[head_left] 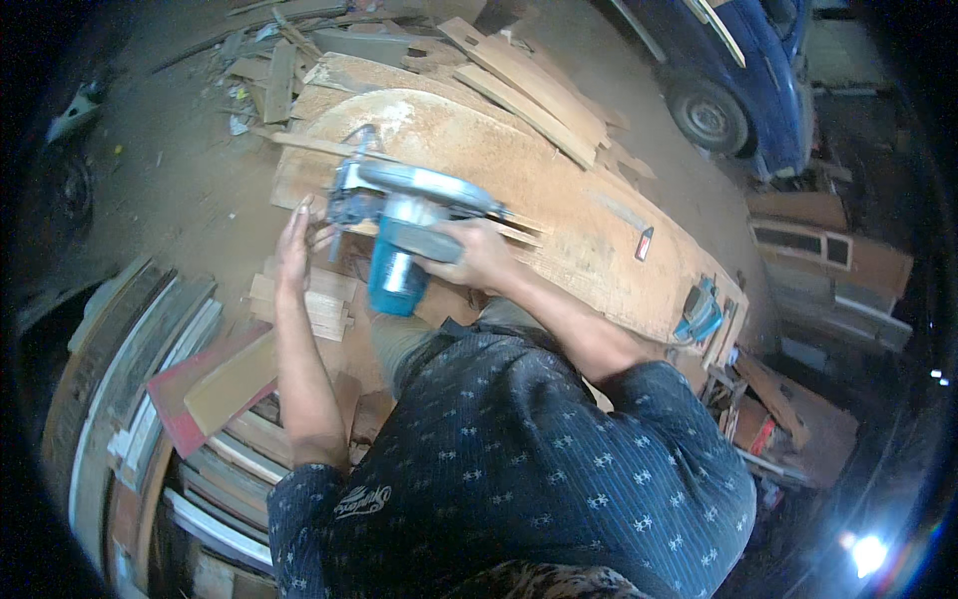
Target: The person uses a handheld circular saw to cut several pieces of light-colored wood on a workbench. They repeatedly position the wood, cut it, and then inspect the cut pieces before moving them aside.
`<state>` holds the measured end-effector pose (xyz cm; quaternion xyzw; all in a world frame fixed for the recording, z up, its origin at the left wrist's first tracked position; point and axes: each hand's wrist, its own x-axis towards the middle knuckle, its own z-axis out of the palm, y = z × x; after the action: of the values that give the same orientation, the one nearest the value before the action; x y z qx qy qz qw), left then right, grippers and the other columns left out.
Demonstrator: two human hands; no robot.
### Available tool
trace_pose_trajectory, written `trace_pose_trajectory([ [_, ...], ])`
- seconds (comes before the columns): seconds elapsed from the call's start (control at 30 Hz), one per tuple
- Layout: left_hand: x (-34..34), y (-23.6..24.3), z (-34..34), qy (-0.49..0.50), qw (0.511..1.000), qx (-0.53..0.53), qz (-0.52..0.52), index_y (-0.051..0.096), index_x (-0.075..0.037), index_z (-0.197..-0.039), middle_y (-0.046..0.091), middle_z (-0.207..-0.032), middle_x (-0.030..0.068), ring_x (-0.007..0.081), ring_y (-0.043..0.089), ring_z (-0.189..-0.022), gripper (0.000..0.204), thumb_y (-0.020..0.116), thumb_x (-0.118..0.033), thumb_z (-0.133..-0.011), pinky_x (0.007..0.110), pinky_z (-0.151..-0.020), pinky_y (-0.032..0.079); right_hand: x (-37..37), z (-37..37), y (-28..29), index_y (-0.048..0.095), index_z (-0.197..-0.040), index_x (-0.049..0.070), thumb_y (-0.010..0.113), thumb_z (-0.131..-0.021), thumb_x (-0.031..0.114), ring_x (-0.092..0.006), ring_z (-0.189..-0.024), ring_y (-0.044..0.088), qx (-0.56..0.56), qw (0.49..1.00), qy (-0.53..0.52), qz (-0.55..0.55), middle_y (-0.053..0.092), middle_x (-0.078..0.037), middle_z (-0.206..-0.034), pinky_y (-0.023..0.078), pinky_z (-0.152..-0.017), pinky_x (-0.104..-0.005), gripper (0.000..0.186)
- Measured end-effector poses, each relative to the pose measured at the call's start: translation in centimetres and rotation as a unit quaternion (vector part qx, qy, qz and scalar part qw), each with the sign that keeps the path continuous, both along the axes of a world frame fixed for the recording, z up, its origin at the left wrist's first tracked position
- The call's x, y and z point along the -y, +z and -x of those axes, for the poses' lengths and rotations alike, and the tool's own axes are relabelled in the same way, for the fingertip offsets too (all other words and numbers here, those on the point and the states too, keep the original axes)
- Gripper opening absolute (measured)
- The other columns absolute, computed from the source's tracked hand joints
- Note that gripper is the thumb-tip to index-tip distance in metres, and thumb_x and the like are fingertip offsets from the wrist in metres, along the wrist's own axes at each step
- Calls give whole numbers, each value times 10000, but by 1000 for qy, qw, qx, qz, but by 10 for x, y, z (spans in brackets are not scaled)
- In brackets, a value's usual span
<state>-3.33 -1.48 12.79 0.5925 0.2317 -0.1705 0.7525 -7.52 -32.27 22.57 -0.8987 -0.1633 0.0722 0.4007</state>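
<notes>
My right hand point(469, 255) grips the rear handle of a teal circular saw point(397, 285) with a silver guard, held over the near edge of a large, pale wooden board point(539, 190) that has a rounded end. The saw is slightly blurred. My left hand point(297, 250) is at the saw's left side, fingers extended upward near its base; whether they touch it I cannot tell. A narrow wooden strip point(299, 143) reaches out leftward behind the saw, and thin slats point(519, 232) lie to its right. Small light wood pieces point(319, 299) sit below my left hand.
A red-handled tool point(645, 243) and a teal power tool point(699, 309) lie on the board's right part. Planks point(529, 90) lie along its far side. Stacked strips point(140, 379) and a red-edged panel point(210, 389) are at lower left. A blue vehicle point(778, 100) stands at upper right.
</notes>
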Motion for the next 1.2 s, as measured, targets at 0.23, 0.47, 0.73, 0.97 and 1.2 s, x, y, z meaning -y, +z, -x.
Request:
trace_pose_trajectory([
  [0.23,223,-103,84,19,986,-143,-78,250,4,-1580,413,-1536,238,359,582,-1229,1029,595,-700,-914,513,-932,546,213,67,122,737,-1146,11,755,-852,377,-257,-975,720,-201,960,-193,-26,755,-148,-1097,551,-889,-401,469],
  [0.47,356,-138,91,9,954,-98,-283,452,123,-1401,533,-1341,385,464,544,-1275,876,589,-603,-931,473,-1076,440,432,118,137,597,-1252,-17,537,-1025,338,-188,-811,608,-209,929,-293,-89,640,-116,-1045,512,-720,-314,426],
  [0.73,329,-65,125,-17,909,-107,-401,703,135,-899,650,-967,401,499,659,-1051,575,547,-417,-916,522,-956,491,551,117,2,650,-1239,-2,541,-1005,403,-458,-1110,660,-283,856,-191,388,681,-331,-1122,518,-949,-498,480],
  [0.97,320,11,163,165,943,-192,-216,646,140,-1186,723,-1120,244,296,704,-1024,539,638,-355,-972,412,-883,540,542,186,-154,749,-1038,-40,560,-913,230,-377,-1054,716,-334,805,-115,477,714,-278,-1114,577,-894,-458,352],
  [1.2,319,47,201,207,953,-36,-219,643,81,-1195,737,-1098,188,252,719,-992,425,772,-199,-901,365,-892,562,497,142,-162,764,-1083,28,607,-874,306,-396,-1073,705,-327,827,68,452,714,-265,-1129,563,-914,-472,381],
])
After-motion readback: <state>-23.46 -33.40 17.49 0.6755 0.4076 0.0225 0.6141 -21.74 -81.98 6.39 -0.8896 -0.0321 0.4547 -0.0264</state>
